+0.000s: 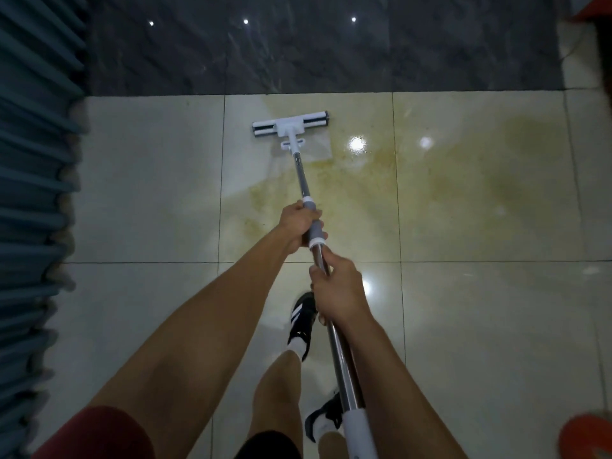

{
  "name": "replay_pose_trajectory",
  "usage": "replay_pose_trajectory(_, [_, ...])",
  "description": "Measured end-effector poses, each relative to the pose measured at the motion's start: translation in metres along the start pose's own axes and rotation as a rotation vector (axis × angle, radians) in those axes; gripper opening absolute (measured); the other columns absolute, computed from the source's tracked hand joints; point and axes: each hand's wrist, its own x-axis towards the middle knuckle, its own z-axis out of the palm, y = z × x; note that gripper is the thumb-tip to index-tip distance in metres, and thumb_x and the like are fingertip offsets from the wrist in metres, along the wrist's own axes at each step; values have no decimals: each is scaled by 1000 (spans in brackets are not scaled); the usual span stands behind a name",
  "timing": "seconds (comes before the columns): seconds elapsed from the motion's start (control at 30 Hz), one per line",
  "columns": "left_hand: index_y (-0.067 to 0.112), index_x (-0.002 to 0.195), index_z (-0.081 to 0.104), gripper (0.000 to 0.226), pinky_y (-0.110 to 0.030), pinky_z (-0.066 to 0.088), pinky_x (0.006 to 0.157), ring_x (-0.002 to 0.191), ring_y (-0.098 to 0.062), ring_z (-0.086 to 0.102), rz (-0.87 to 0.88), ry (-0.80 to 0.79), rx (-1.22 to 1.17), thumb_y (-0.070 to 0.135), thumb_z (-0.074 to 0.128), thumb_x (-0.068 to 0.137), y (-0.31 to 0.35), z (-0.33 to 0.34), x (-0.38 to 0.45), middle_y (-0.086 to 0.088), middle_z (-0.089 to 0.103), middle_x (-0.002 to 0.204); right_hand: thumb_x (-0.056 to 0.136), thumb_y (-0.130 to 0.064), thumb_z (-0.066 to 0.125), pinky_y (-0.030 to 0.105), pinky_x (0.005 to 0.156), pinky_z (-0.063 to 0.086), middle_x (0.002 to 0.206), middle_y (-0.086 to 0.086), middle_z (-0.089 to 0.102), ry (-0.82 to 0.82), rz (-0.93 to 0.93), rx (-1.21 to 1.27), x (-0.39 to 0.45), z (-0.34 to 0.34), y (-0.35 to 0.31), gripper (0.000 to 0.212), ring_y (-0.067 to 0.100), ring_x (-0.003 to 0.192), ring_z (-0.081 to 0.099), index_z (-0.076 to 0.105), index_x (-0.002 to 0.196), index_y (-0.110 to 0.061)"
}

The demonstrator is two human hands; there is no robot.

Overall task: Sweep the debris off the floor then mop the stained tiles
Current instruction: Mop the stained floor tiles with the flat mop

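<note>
Both hands grip a sponge mop (290,125) on stained floor tiles (381,180).
The left hand (298,223) grasps the grey collar, the right hand (337,289) the steel pole nearer; the mop head rests at the stain's far-left edge.

White mop head (290,124), cream tiles (149,167) with yellow-brown stain (430,173), dark grey marbled slab (298,51), black-and-white shoe (303,318)

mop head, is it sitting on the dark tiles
No, the mop head rests on a pale stained tile, just short of the dark tiles.
</note>
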Motion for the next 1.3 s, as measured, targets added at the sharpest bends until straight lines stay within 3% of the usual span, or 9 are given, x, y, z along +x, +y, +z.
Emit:
replay_pose_trajectory(0.13, [2, 110, 56, 13, -40, 60, 54, 55, -28, 66, 56, -23, 74, 4, 61, 98, 67, -8, 50, -17, 60, 89, 100, -15, 51, 25, 38, 47, 86, 11, 63, -22, 37, 81, 65, 2, -58, 35, 21, 53, 56, 59, 133, -26])
replay_pose_trajectory(0.23, [1, 118, 55, 22, -47, 63, 65, 46, -24, 66, 91, -6, 116, 5, 60, 98, 113, -11, 79, -17, 61, 89, 99, -14, 51, 37, 50, 57, 82, 9, 62, -18, 5, 70, 106, 7, -93, 32, 20, 52, 53, 62, 128, -21])
replay_pose_trajectory(0.43, [1, 120, 55, 24, -44, 61, 55, 52, -29, 63, 98, -8, 171, 3, 59, 96, 142, 3, 91, -16, 60, 82, 99, -13, 50, 24, 39, 46, 80, 12, 61, -12, 66, 112, 127, -10, -113, 30, 22, 47, 51, 62, 124, -26])
replay_pose_trajectory(0.6, [-1, 125, 54, 29, -47, 62, 65, 53, -28, 65, 59, -8, 216, 6, 59, 98, 113, 9, 74, -17, 62, 90, 100, -12, 49, 22, 36, 44, 82, 12, 59, -28, 88, 102, 99, -13, -92, 36, 21, 49, 51, 59, 133, -22])
replay_pose_trajectory(0.77, [1, 112, 54, 12, -52, 60, 75, 62, -30, 64, 41, -24, 289, 8, 54, 101, 77, 14, 47, -20, 61, 99, 100, -12, 47, 24, 37, 46, 83, 12, 59, -31, 98, 84, 62, -11, -59, 32, 22, 49, 53, 58, 129, -18])
replay_pose_trajectory(0.9, [2, 114, 50, 12, -51, 60, 74, 62, -30, 63, 17, -62, 372, 7, 50, 103, 22, 27, 12, -19, 60, 94, 100, -12, 47, 19, 36, 44, 86, 12, 59, -14, 107, 63, 12, -18, -12, 33, 19, 55, 56, 57, 130, -19])
replay_pose_trajectory(1.07, [2, 121, 46, 19, -50, 58, 71, 65, -32, 62, -6, -114, 435, 4, 50, 102, -64, 47, -44, -19, 58, 89, 97, -14, 48, 50, 71, 61, 87, 12, 61, 35, 93, 57, -61, -21, 66, 30, 24, 67, 58, 59, 124, -22])
replay_pose_trajectory(1.2, [4, 117, 44, 16, -43, 56, 57, 61, -29, 62, -28, -155, 477, 3, 49, 102, -134, 64, -90, -18, 57, 87, 96, -12, 48, 51, 76, 61, 85, 11, 62, 70, 110, 108, -123, -28, 126, 30, 24, 69, 58, 60, 121, -23])
replay_pose_trajectory(1.3, [3, 108, 48, 7, -54, 60, 75, 58, -29, 62, -38, -192, 501, 2, 50, 101, -180, 75, -117, -18, 57, 83, 99, -14, 48, 42, 75, 61, 82, 6, 60, 84, 134, 158, -167, -36, 163, 27, 20, 68, 58, 59, 122, -21])
